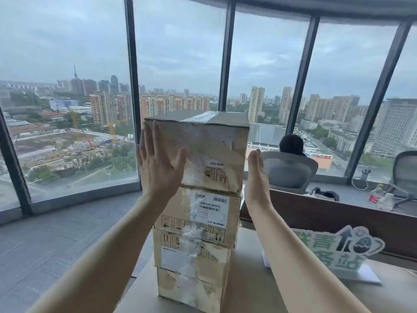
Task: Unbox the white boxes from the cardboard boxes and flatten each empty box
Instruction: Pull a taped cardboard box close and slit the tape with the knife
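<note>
Several taped cardboard boxes stand in one tall stack on the table (252,288). The top box (216,145) is sealed with clear tape and carries a small label. Below it sits a second box (203,213) with a white shipping label, then a third box (191,256) and a bottom box (189,288). My left hand (158,163) lies flat with straight fingers against the top box's left side, thumb across its front. My right hand (257,177) is held flat, edge-on, at the box's right side. No white boxes are visible.
A green and white cut-out sign (334,247) stands on the table to the right. Behind a dark partition (338,215), a person (291,143) sits in a grey office chair (288,172). Another chair (406,170) and bottles (376,194) are far right. Floor-to-ceiling windows surround the room.
</note>
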The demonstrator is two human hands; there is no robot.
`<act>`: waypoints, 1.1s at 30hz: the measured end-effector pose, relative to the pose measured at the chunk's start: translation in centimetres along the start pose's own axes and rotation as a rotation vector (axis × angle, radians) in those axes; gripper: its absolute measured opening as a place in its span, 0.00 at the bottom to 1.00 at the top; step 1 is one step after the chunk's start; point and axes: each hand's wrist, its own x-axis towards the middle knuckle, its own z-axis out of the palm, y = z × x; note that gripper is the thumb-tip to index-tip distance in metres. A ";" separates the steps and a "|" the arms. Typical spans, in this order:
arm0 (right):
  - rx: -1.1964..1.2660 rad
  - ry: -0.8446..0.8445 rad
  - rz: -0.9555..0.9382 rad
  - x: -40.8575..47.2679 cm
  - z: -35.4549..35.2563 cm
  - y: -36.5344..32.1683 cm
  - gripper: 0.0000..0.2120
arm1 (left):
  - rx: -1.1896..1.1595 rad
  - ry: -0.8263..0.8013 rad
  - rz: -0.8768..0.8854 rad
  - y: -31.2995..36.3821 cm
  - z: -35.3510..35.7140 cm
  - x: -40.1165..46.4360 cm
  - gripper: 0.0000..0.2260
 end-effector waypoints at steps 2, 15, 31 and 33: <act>0.143 0.009 0.087 1.1 1.0 0.1 0.44 | -0.147 -0.029 -0.185 -1.5 -0.2 1.3 0.42; 0.182 0.049 0.035 1.9 3.0 -2.1 0.42 | -0.814 -0.171 -0.578 -3.7 -0.4 5.3 0.31; 0.125 0.367 -0.060 -3.1 -10.3 -6.7 0.24 | -1.032 -0.149 -0.424 10.8 0.1 1.5 0.29; 0.135 0.422 -0.120 -3.9 -14.5 -7.3 0.16 | -1.092 -0.173 -0.404 14.6 1.5 0.3 0.25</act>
